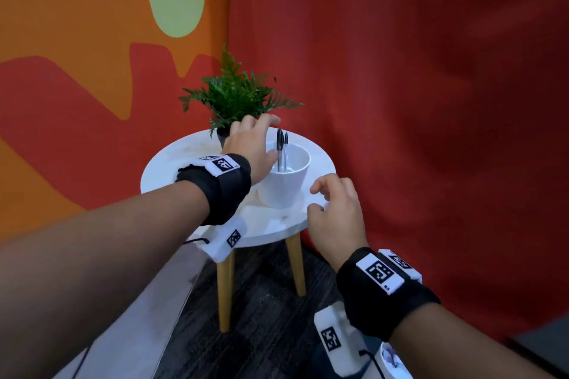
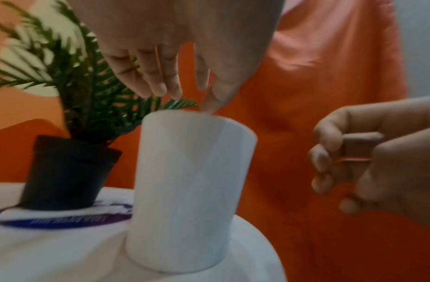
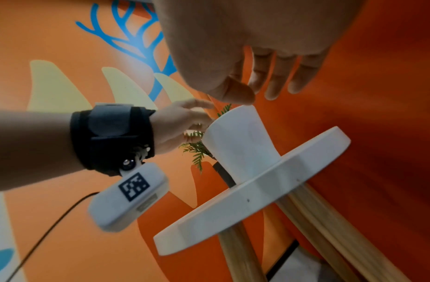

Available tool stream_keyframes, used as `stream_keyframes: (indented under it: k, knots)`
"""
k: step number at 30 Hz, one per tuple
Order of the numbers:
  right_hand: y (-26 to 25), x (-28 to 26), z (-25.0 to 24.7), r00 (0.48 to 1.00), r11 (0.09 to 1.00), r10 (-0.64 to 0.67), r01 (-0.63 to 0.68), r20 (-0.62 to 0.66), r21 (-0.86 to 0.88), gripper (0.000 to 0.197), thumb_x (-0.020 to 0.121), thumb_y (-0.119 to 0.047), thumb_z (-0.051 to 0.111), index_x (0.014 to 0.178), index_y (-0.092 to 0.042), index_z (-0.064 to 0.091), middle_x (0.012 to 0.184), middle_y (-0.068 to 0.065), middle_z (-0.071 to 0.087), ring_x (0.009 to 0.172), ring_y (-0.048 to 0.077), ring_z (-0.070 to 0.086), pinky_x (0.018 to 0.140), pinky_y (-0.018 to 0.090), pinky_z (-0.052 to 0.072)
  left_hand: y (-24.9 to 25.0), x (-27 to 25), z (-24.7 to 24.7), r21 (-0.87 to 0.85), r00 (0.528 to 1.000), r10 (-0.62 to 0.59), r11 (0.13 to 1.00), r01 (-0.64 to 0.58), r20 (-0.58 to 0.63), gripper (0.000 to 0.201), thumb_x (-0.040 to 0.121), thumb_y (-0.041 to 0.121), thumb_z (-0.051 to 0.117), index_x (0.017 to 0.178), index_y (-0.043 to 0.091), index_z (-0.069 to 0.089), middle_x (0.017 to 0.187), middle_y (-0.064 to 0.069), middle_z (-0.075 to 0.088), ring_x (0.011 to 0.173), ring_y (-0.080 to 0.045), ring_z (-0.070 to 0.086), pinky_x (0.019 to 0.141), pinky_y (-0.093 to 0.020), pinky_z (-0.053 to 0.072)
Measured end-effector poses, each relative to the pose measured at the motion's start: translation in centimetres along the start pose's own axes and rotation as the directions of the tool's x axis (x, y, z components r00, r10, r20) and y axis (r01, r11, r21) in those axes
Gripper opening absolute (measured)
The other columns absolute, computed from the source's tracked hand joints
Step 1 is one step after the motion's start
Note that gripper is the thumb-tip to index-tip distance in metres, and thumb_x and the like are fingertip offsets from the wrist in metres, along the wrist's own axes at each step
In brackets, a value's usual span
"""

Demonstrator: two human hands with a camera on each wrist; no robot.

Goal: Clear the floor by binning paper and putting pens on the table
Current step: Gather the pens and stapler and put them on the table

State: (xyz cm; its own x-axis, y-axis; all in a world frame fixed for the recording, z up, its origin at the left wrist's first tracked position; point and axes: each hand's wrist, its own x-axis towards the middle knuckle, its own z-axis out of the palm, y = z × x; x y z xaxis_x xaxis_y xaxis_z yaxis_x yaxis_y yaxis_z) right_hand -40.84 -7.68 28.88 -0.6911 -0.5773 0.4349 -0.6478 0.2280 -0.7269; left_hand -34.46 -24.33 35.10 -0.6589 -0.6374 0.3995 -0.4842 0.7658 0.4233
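Three black-capped pens stand upright in a white cup on the small round white table. My left hand hovers over the cup's far-left rim with relaxed fingers, close beside the pen caps and holding nothing. In the left wrist view its fingers hang down just above the cup. My right hand floats just right of the cup over the table edge, loosely curled and empty. From the right wrist view that hand hangs above the cup.
A potted fern in a black pot stands at the back of the table, just behind my left hand. A red curtain hangs close on the right. Dark carpet lies under the wooden legs. Something white shows at the bottom right.
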Motion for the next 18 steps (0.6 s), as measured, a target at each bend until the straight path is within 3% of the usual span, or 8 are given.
stream_keyframes:
  k: [4, 7, 13, 18]
  knots:
    - [2.1, -4.2, 0.4, 1.000, 0.996, -0.007, 0.005, 0.015, 0.087, 0.026, 0.067, 0.005, 0.051, 0.078, -0.019, 0.050, 0.076, -0.005, 0.048, 0.071, 0.016, 0.046, 0.071, 0.035, 0.043, 1.5, -5.5, -1.1, -0.082, 0.956, 0.287, 0.953, -0.292, -0.066, 0.030, 0.080, 0.012, 0.057, 0.109, 0.017, 0.053, 0.096, 0.001, 0.043, 0.086, -0.015, 0.040, 0.078, -0.029, 0.038]
    - [4.2, -8.3, 1.7, 0.987, 0.995, 0.034, -0.048, 0.154, 0.086, 0.026, 0.070, 0.006, 0.049, 0.075, -0.020, 0.049, 0.071, -0.003, 0.054, 0.065, 0.014, 0.045, 0.066, 0.028, 0.040, 2.1, -10.9, -0.2, -0.171, 0.933, 0.357, 0.918, -0.359, -0.041, 0.023, 0.077, 0.015, 0.057, 0.099, 0.014, 0.053, 0.085, 0.002, 0.044, 0.073, -0.012, 0.040, 0.064, -0.020, 0.035]
    - [8.0, -16.4, 4.8, 0.899, 0.975, 0.221, -0.219, 0.378, -0.050, 0.017, 0.081, -0.003, 0.053, 0.084, -0.017, 0.061, 0.077, 0.000, 0.065, 0.078, 0.024, 0.061, 0.075, 0.036, 0.051, 0.4, -21.0, 5.0, -0.261, 0.908, 0.367, 0.914, -0.312, 0.202, 0.014, 0.077, 0.018, 0.061, 0.087, 0.017, 0.052, 0.077, 0.003, 0.051, 0.068, -0.007, 0.041, 0.060, -0.017, 0.032]
    - [11.2, -22.8, 6.5, 0.778, 0.970, 0.241, -0.185, 0.580, -0.155, 0.014, 0.081, -0.006, 0.056, 0.083, -0.020, 0.058, 0.077, 0.004, 0.067, 0.077, 0.029, 0.062, 0.071, 0.039, 0.052, -3.9, -28.6, 9.7, -0.210, 0.886, 0.189, 0.972, -0.107, 0.423, 0.013, 0.080, 0.023, 0.062, 0.082, 0.023, 0.049, 0.080, 0.006, 0.051, 0.076, -0.013, 0.045, 0.067, -0.032, 0.042]
